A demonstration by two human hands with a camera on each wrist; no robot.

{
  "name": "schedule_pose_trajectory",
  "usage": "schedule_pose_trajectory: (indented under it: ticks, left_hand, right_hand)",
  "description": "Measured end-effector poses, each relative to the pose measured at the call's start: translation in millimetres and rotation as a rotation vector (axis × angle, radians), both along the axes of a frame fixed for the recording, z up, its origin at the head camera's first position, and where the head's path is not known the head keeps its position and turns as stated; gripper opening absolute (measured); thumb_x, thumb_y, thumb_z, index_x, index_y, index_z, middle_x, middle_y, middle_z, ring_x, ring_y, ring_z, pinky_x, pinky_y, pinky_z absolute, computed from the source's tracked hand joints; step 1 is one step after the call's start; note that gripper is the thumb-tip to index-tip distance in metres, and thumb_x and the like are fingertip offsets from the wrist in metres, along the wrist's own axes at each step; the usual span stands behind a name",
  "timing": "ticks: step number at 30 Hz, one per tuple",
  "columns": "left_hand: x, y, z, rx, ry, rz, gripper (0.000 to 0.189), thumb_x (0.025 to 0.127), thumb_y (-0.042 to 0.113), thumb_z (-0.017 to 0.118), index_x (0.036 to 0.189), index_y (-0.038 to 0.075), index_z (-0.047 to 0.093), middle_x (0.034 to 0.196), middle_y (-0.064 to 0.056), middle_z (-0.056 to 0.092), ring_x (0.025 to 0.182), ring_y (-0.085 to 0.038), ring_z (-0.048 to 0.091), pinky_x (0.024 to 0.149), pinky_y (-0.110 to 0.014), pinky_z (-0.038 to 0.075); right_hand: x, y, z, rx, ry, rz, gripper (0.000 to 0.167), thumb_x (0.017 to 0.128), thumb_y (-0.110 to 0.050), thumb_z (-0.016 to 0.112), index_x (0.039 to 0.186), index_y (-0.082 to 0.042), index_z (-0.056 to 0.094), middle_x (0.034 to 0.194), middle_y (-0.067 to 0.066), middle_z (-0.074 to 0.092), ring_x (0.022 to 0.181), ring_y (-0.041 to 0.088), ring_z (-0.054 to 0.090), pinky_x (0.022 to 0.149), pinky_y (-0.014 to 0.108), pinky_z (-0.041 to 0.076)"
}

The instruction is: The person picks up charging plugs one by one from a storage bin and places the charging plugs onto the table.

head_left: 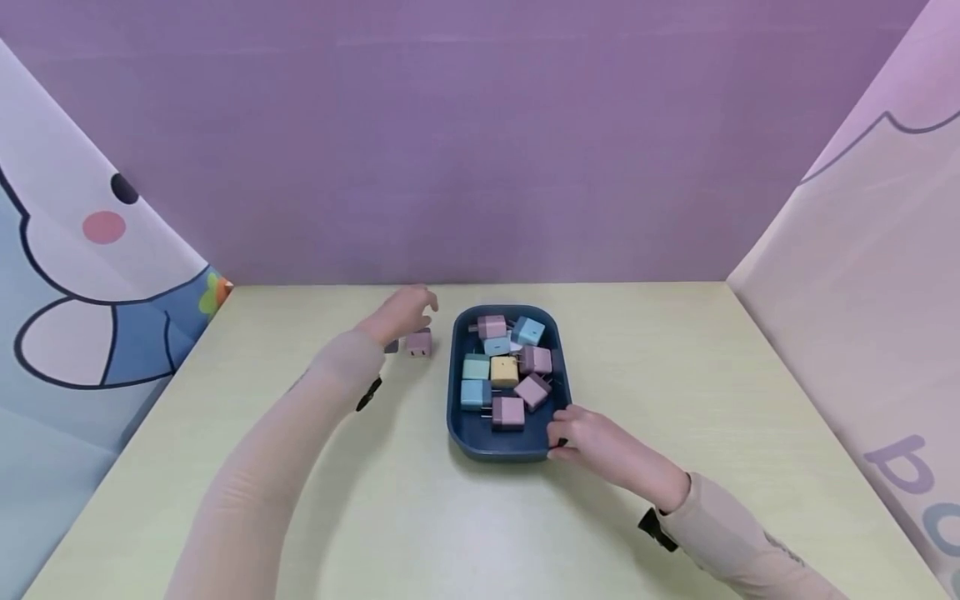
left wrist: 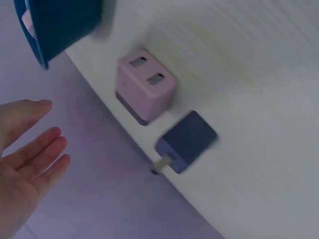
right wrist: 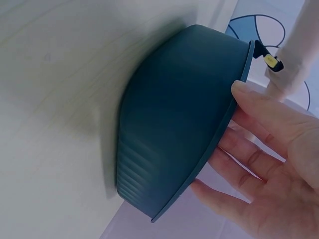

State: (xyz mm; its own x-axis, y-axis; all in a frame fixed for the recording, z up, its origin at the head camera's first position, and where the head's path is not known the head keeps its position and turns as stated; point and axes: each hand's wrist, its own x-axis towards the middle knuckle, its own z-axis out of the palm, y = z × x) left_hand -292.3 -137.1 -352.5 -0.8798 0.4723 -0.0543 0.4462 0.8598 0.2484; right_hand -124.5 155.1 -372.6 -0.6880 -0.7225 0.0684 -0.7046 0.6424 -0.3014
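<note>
A dark blue tray (head_left: 480, 443) sits mid-table, holding several charger plugs in pink, blue, green and yellow. At its near right corner my right hand (head_left: 596, 442) pinches the rim, thumb on the outer side and fingers over the inside, as the tray wall (right wrist: 169, 114) shows in the right wrist view. Left of the tray, my left hand (head_left: 401, 314) hovers with fingers loosely bent and nothing between them. Beneath it a pink charger (left wrist: 147, 87) with two ports facing up stands on the table. Beside that lies a dark blue charger (left wrist: 187, 142), prongs out, partly hidden by the hand in the head view.
The pale wooden table (head_left: 675, 358) runs back to a purple backdrop (head_left: 480, 150). Printed cloth panels with cartoon figures flank it left (head_left: 97, 275) and right (head_left: 885, 317). Among the tray's contents are a yellow charger (head_left: 504, 372) and a green charger (head_left: 476, 367).
</note>
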Motion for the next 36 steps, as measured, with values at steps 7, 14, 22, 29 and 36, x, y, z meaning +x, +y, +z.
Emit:
schedule_pose_trajectory:
  ticks: [7, 14, 22, 29, 36]
  left_hand:
    - [2.7, 28.2, 7.4, 0.027, -0.004, -0.031, 0.025, 0.083, 0.003, 0.058, 0.108, -0.001, 0.059, 0.110, -0.014, 0.055, 0.105, -0.026, 0.051, 0.087, -0.035, 0.042]
    - [2.1, 50.1, 10.6, -0.020, 0.011, -0.077, 0.025, 0.083, 0.005, 0.058, 0.108, 0.001, 0.060, 0.108, -0.011, 0.056, 0.101, -0.022, 0.052, 0.086, -0.031, 0.043]
    - [1.7, 67.6, 12.5, -0.055, -0.019, -0.097, 0.024, 0.083, 0.007, 0.058, 0.107, 0.003, 0.061, 0.106, -0.009, 0.058, 0.097, -0.020, 0.053, 0.082, -0.029, 0.045]
    - [-0.9, 77.2, 14.4, -0.067, -0.055, -0.081, 0.024, 0.085, 0.008, 0.057, 0.108, 0.004, 0.060, 0.106, -0.009, 0.058, 0.092, -0.017, 0.055, 0.079, -0.028, 0.047]
    - [-0.6, 87.7, 17.7, -0.047, -0.072, -0.049, 0.016, 0.087, 0.013, 0.056, 0.100, 0.005, 0.061, 0.096, -0.006, 0.059, 0.078, -0.015, 0.054, 0.070, -0.027, 0.046]
  right_hand:
    - [0.6, 0, -2.6, -0.003, 0.004, 0.005, 0.008, 0.075, -0.011, 0.068, 0.072, -0.012, 0.061, 0.068, -0.007, 0.047, 0.065, 0.006, 0.042, 0.056, 0.017, 0.040]
    - [0.1, -2, -1.0, -0.009, 0.019, 0.010, 0.009, 0.075, -0.011, 0.069, 0.072, -0.012, 0.060, 0.068, -0.007, 0.046, 0.064, 0.006, 0.042, 0.056, 0.017, 0.040]
    - [0.5, -2, 0.7, -0.001, -0.002, 0.001, 0.007, 0.075, -0.011, 0.068, 0.073, -0.011, 0.062, 0.068, -0.007, 0.048, 0.065, 0.006, 0.042, 0.056, 0.017, 0.041]
    - [-0.1, -1, -0.1, 0.000, -0.003, -0.005, 0.007, 0.075, -0.011, 0.068, 0.074, -0.011, 0.062, 0.069, -0.007, 0.049, 0.066, 0.006, 0.042, 0.057, 0.018, 0.041]
    - [-1.8, -1, 0.9, 0.003, -0.012, -0.007, 0.006, 0.075, -0.011, 0.068, 0.075, -0.011, 0.062, 0.070, -0.007, 0.049, 0.066, 0.006, 0.043, 0.057, 0.018, 0.042]
